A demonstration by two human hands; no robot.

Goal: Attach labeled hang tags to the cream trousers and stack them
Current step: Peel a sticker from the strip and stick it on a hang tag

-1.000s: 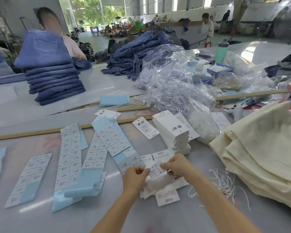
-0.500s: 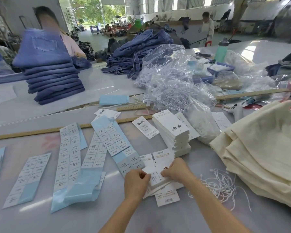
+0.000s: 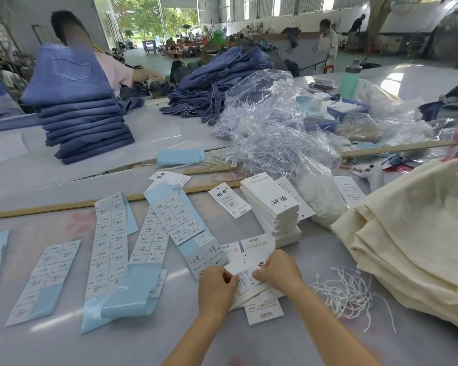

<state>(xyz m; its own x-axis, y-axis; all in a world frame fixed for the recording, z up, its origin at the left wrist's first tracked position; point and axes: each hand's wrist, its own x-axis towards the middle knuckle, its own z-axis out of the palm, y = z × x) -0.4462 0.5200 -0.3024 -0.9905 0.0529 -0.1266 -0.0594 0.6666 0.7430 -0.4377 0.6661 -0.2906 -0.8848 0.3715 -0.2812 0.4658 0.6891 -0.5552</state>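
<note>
In the head view, the person's left hand [image 3: 217, 286] and right hand [image 3: 278, 268] meet over a small loose pile of white printed card hang tags [image 3: 249, 282] lying on the pale grey surface [image 3: 249, 347]. Both hands have their fingers curled and pinch the top tag of that pile, the left at its left edge, the right at its right edge; whether a sticker is being pressed on cannot be told. The tag's long axis appears to run from the left hand up toward the right hand, tilted away from the person. Just left of the pile lie the blue-backed strips of white printed stickers [image 3: 175, 215], nearer the left hand. Behind the pile stands a tall neat stack of blank white hang tags [image 3: 273, 207]. Just right of the pile lies a tangle of white string loops [image 3: 347, 289], and beyond that the folded cream trousers [image 3: 413, 239], heaped well to the right. The trousers sit on the right hand's side, so the coming carry of tag and string probably falls to that hand, moving rightward from the pile.
</note>
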